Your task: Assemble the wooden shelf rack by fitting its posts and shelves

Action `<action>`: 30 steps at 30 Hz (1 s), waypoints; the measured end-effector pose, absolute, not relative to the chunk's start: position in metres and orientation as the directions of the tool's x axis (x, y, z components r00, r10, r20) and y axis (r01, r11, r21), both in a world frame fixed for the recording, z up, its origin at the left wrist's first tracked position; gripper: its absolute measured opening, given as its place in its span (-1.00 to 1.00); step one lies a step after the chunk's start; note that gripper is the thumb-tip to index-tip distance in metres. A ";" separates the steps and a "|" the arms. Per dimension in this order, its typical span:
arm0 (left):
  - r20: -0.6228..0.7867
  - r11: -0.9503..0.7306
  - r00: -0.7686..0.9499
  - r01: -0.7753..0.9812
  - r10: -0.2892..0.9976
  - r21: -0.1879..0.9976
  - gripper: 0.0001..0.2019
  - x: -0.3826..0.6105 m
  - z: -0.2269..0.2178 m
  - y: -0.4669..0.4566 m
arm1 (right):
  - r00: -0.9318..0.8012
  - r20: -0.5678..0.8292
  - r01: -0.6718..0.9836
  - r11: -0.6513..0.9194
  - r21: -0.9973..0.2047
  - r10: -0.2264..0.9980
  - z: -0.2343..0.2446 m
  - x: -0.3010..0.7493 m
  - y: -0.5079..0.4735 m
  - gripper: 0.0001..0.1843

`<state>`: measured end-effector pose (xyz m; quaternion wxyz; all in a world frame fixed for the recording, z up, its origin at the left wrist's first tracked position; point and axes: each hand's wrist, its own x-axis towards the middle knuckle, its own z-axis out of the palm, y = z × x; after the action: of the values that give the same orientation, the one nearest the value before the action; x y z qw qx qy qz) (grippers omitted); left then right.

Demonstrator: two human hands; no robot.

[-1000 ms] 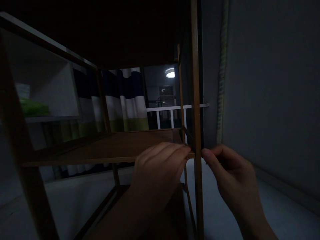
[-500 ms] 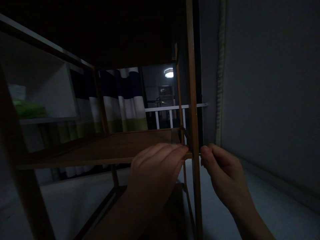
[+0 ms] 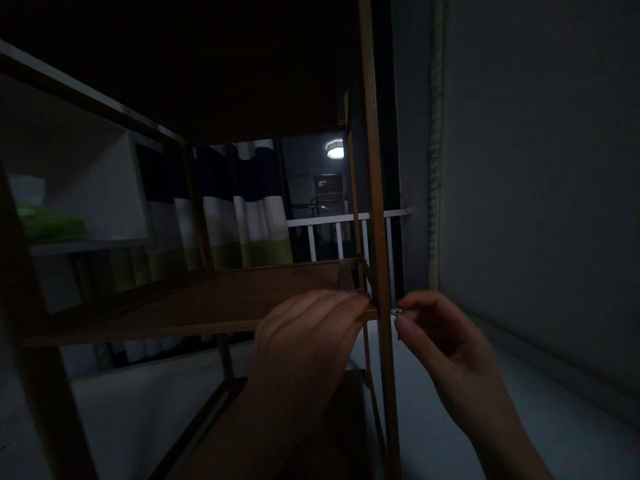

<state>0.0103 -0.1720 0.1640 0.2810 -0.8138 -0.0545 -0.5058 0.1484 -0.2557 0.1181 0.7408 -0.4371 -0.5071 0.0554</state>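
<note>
My left hand (image 3: 307, 340) is closed over the front edge of the brown wooden shelf board (image 3: 200, 300), near its right corner, with the fingertips close to the upright post (image 3: 381, 253). On the outer side of that post, my right hand (image 3: 445, 353) pinches a small shiny metal screw (image 3: 396, 311) between thumb and forefinger. The screw sticks out from the post at the height of the board. Its exact shape is hard to make out in the dim light.
A grey wall (image 3: 540, 200) with a vertical pipe (image 3: 436, 147) rises on the right. Behind the rack hang a striped curtain (image 3: 245, 213) and a white railing (image 3: 325, 220). To the left, a white cubby (image 3: 110, 193) holds something green (image 3: 50, 225). Below lies a pale floor (image 3: 430, 427).
The thumb and forefinger of my right hand have parted slightly and turned, so the metal screw now shows. My left hand keeps its place on the board. The view has shifted a little.
</note>
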 end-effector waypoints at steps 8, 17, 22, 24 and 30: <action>0.856 -0.838 0.478 0.372 -0.196 -0.400 -0.79 0.011 0.165 -0.172 | 0.470 0.711 0.372 0.613 -0.697 0.523 0.117 0.148 -0.256 -0.93; 0.851 -0.853 0.475 0.327 -0.223 -0.406 -0.82 0.011 0.167 -0.171 | 0.373 0.741 0.468 0.576 -0.670 0.559 0.128 0.149 -0.259 -0.75; 0.855 -0.867 0.455 0.290 -0.248 -0.406 -0.87 0.013 0.168 -0.172 | 0.348 0.719 0.429 0.580 -0.693 0.602 0.132 0.148 -0.255 -0.65; 0.858 -0.871 0.455 0.288 -0.241 -0.397 -0.88 0.013 0.168 -0.173 | 0.328 0.714 0.425 0.578 -0.696 0.618 0.132 0.148 -0.253 -0.63; 0.857 -0.878 0.462 0.280 -0.230 -0.387 -0.87 0.013 0.170 -0.174 | 0.398 0.719 0.417 0.586 -0.695 0.570 0.124 0.154 -0.257 -0.67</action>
<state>0.0127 -0.1739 0.1699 0.2460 -0.8187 -0.0152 -0.5186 0.1537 -0.2570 0.1243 0.7036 -0.4517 -0.5459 0.0543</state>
